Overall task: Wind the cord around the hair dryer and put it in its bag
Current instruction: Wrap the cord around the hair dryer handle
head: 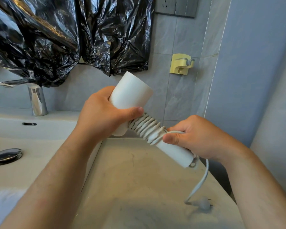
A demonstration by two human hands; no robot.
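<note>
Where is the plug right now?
The plug dangles low on the right, under the right hand, just above the counter.

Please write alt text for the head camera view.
Two bare hands wind a white cord around a white hair dryer handle above a counter: left hand grips the barrel, right hand guides the cord. The plug dangles loose.

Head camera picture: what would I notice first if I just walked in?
A white hair dryer held up in the middle, its cord wound in tight loops around the handle. The left hand grips the barrel; the right hand pinches the cord. Behind, crinkly black plastic hangs over the faucet.
</note>
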